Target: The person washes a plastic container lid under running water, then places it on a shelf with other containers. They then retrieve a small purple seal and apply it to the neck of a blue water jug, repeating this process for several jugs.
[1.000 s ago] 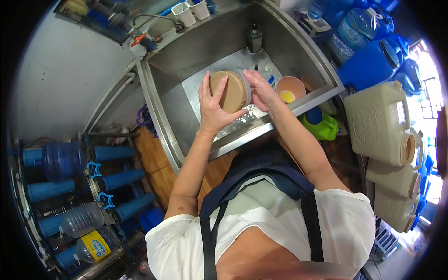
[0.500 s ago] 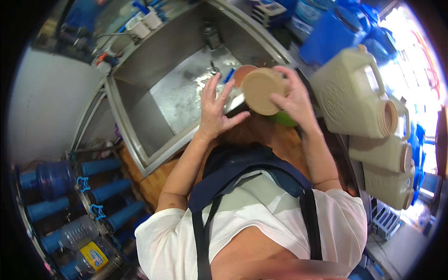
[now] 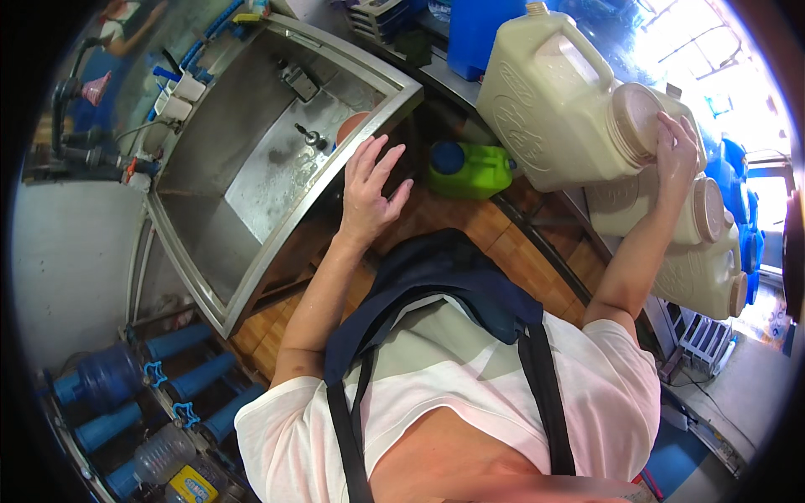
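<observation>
My right hand (image 3: 677,151) grips a wide beige screw lid (image 3: 637,126) at the mouth of the nearest beige plastic jug (image 3: 549,105). The lid sits against the mouth; whether it is threaded on cannot be told. This jug has a moulded handle and lies tilted, its mouth facing me. My left hand (image 3: 367,191) hangs with fingers spread by the near rim of a steel sink (image 3: 277,239), holding nothing. Inside the sink are a small metal fitting (image 3: 310,137) and an orange-brown round thing (image 3: 352,126), partly hidden by the rim.
More beige jugs (image 3: 650,205) stand in a row along the right. A green jug with a dark blue cap (image 3: 471,170) is between sink and bench. Blue containers (image 3: 474,38) are behind. On the left, a rack (image 3: 189,377) of blue tubes holds bottles.
My right hand has carried the beige lid from over the sink's edge rightward to the jug's mouth. The view has shifted to the right; my left hand remains open near the sink.
</observation>
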A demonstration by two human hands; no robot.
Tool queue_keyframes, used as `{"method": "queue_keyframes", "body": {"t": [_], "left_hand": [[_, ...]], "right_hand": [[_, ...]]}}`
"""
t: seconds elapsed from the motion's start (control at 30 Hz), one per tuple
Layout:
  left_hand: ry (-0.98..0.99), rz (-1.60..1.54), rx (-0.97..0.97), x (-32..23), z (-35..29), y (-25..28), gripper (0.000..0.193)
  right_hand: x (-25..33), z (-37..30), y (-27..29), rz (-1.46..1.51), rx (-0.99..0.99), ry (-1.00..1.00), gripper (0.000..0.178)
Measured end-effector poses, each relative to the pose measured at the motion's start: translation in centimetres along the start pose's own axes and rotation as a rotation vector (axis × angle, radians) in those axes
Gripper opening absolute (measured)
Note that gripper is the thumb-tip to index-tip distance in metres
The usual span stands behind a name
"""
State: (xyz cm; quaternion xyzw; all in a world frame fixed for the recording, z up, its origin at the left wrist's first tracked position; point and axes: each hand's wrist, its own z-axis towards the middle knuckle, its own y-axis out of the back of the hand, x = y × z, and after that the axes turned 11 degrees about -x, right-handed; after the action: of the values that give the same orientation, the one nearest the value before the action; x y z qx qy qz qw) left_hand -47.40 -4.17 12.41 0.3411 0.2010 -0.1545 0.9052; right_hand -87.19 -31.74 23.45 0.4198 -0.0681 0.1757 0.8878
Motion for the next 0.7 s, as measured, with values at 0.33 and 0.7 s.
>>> {"method": "queue_keyframes", "body": {"t": [0.33,0.7], "left_hand": [[0.027,0.045,-0.012,-0.1,0.0,0.2,0.06],[0.862,-0.708,0.636,1.0,0.6,-10.7,0.077]], "right_hand": [[4.3,-3.8,0.3,-0.063,0.068,0.299,0.092],[4.3,-2.9,0.6,-0.063,0.146,0.2,0.108]]}}
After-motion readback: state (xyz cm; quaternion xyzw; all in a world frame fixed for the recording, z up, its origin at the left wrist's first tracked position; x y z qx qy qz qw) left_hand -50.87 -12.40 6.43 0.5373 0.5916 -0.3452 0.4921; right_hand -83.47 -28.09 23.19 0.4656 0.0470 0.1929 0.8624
